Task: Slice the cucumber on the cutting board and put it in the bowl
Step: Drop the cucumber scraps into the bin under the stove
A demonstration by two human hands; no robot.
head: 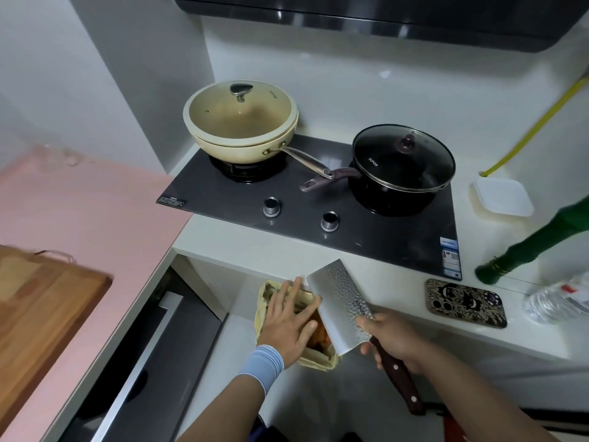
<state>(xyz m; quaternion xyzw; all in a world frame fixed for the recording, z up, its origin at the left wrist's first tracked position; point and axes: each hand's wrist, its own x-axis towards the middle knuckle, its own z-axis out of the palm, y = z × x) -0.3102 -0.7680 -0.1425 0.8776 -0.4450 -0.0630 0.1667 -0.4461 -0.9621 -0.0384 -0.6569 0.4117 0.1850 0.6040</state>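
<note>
Cucumber: location cannot be told from this view. Cutting board [47,301]: wooden, at far left on the pink counter [95,212], partly cut off by the frame edge, blurred.

Right hand [398,342]: fingers wrapped round the dark riveted handle of the knife [338,311]. It is a broad cleaver with a hammered blade. The blade is tilted and points up and away, its flat toward the left hand.

Left hand [290,320]: fingers straight and spread, holding nothing, palm down over the bin [318,362]. Its fingertips are just beside the blade's flat; contact cannot be told. There is a light blue wristband [267,362] on that wrist. The two hands are close together, with the blade between them.

The bin stands on the floor below the counter edge, lined with a yellowish bag. Something orange shows inside, too hidden to name.

Hob [223,193]: dark glass, with two knobs at the front.
- Left burner: cream pan [242,122], lid on.
- Right burner: black pot [401,161], glass lid on.
- The two handles cross between the vessels.

White counter [382,282], right of the hob: white container [503,197], green bottle [535,247], clear plastic bottle [557,301]. A phone [465,303] lies back up near the front edge. A yellow hose [541,116] runs up the wall. The hood [382,14] is overhead.
</note>
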